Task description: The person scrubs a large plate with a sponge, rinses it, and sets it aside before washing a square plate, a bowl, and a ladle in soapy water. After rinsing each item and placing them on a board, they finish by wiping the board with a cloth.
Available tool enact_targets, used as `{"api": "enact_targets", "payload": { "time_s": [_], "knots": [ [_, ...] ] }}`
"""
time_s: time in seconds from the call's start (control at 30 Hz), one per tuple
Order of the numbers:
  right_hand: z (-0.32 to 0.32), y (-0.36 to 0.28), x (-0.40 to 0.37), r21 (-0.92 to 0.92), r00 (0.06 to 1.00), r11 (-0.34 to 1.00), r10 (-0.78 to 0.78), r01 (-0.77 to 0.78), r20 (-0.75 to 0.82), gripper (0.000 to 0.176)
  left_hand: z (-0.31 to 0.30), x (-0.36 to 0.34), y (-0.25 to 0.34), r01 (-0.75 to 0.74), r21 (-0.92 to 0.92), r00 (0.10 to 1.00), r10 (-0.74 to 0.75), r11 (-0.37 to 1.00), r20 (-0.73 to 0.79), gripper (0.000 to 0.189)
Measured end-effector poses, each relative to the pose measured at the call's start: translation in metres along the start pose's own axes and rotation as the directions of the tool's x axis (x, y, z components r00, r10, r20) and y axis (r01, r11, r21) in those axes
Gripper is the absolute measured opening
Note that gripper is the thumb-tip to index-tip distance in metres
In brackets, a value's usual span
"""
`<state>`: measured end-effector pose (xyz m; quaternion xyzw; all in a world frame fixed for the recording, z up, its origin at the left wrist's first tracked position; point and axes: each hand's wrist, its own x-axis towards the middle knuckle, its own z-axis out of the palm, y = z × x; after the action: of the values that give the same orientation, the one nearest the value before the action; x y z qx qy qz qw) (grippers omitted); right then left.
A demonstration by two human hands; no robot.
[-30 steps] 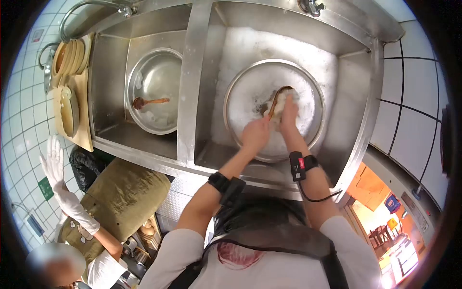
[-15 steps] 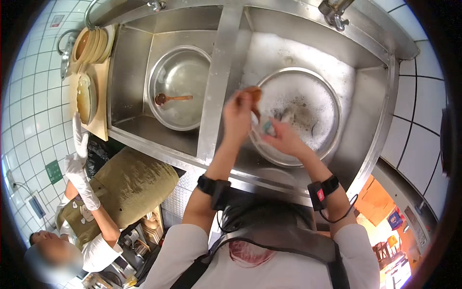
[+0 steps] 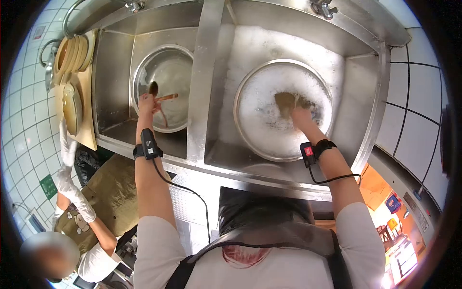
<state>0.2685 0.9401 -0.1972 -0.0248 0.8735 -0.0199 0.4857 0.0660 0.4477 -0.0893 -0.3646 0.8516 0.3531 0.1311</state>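
Note:
My left hand [image 3: 147, 103] is over the left metal bowl [image 3: 139, 65], its fingers closed round a wooden spoon [image 3: 153, 88] with a dark head. Beside those fingers, another wooden handle [image 3: 168, 97] points right in the same bowl. My right hand [image 3: 301, 117] reaches into the right metal bowl [image 3: 243, 79], which holds foamy water. Foam and murky water hide its fingertips, so whatever they hold cannot be seen.
Stacked brown dishes [image 3: 72, 53] and a long dish [image 3: 72, 110] stand on a board [image 3: 87, 123] left of the sinks. A co-worker in white gloves [image 3: 72, 185] is at the lower left. Taps [image 3: 323, 8] rise behind the basins.
My left hand has moved left with the wooden spoon, from the right basin to the left bowl. My right hand has gone from the right bowl's near left side into its water.

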Motion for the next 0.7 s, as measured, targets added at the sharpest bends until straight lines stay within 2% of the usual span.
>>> {"api": "enact_targets", "payload": {
  "time_s": [0.07,0.1,0.13,0.17,0.2,0.23,0.27,0.3,0.33,0.37,0.43,0.47,0.5,0.53,0.57,0.6,0.63,0.67,0.7],
  "knots": [
    [0.024,-0.006,0.000,0.113,0.981,0.989,0.111,-0.093,-0.160,0.054,0.008,-0.021,0.012,-0.030,0.052,0.999,0.032,0.998,-0.026,0.032],
    [0.031,-0.010,0.002,0.220,0.976,0.971,0.130,-0.089,-0.177,0.053,0.011,-0.032,0.017,-0.320,0.131,0.926,0.339,0.938,-0.164,0.030],
    [0.036,-0.016,0.003,0.352,0.974,0.934,0.137,-0.066,-0.182,0.052,0.015,-0.046,0.025,-0.561,0.248,0.744,0.613,0.790,-0.267,0.028],
    [0.040,-0.020,0.003,0.512,0.977,0.859,0.124,-0.017,-0.176,0.052,0.022,-0.074,0.038,-0.616,-0.062,0.781,0.598,0.785,-0.181,0.026],
    [0.042,-0.026,0.003,0.695,0.987,0.718,0.078,0.043,-0.142,0.051,0.030,-0.113,0.055,-0.588,-0.366,0.793,0.603,0.721,-0.086,0.023],
    [0.048,-0.032,-0.004,0.869,0.996,0.489,0.006,0.071,-0.084,0.051,0.035,-0.155,0.075,-0.477,-0.273,0.851,0.517,0.835,0.095,0.019],
    [0.047,-0.040,-0.008,0.967,0.997,0.247,-0.065,0.056,-0.041,0.050,0.049,-0.187,0.079,-0.370,-0.329,0.838,0.465,0.869,0.287,0.019],
    [0.043,-0.048,-0.012,0.998,0.993,0.060,-0.118,0.025,-0.018,0.049,0.073,-0.202,0.070,-0.329,-0.295,0.745,0.439,0.897,0.502,0.020],
    [0.037,-0.057,-0.016,0.998,0.988,-0.060,-0.151,0.004,-0.014,0.049,0.106,-0.221,0.053,-0.394,-0.366,0.650,0.537,0.843,0.537,0.022],
    [0.028,-0.064,-0.016,0.990,0.987,-0.139,-0.160,0.004,-0.026,0.048,0.131,-0.232,0.039,-0.509,-0.263,0.578,0.551,0.820,0.602,0.035],
    [0.006,-0.071,-0.009,0.961,0.985,-0.267,-0.137,0.066,-0.105,0.048,0.178,-0.240,0.030,-0.638,0.150,0.669,0.448,0.755,0.593,0.051],
    [-0.006,-0.071,-0.006,0.941,0.980,-0.315,-0.110,0.123,-0.165,0.047,0.192,-0.237,0.029,-0.640,0.146,0.667,0.450,0.755,0.594,0.051],
    [-0.027,-0.065,-0.010,0.903,0.963,-0.372,-0.074,0.216,-0.261,0.052,0.207,-0.234,0.031,-0.592,0.211,0.707,0.376,0.778,0.600,0.056],
    [-0.034,-0.051,-0.007,0.904,0.964,-0.366,-0.064,0.219,-0.260,0.052,0.221,-0.231,0.031,-0.542,0.275,0.741,0.298,0.794,0.601,0.061],
    [-0.041,-0.034,-0.005,0.979,0.981,-0.076,-0.030,0.188,-0.191,0.058,0.234,-0.230,0.029,-0.542,0.265,0.737,0.299,0.798,0.606,0.061],
    [-0.041,-0.017,-0.004,0.967,0.991,0.221,0.024,0.125,-0.133,0.065,0.248,-0.228,0.026,-0.534,0.316,0.741,0.255,0.784,0.621,0.059],
    [-0.027,-0.001,-0.001,0.966,0.991,0.230,0.032,0.119,-0.130,0.065,0.258,-0.228,0.027,-0.527,0.366,0.745,0.209,0.767,0.633,0.057],
    [-0.007,0.012,0.002,0.984,0.948,0.118,0.272,0.137,-0.165,0.066,0.267,-0.229,0.026,-0.525,0.356,0.740,0.209,0.773,0.639,0.057],
    [-0.005,0.016,-0.006,0.983,0.852,0.012,0.497,0.183,-0.165,0.068,0.276,-0.229,0.025,-0.555,0.369,0.720,0.208,0.745,0.663,0.054]
  ]
}}
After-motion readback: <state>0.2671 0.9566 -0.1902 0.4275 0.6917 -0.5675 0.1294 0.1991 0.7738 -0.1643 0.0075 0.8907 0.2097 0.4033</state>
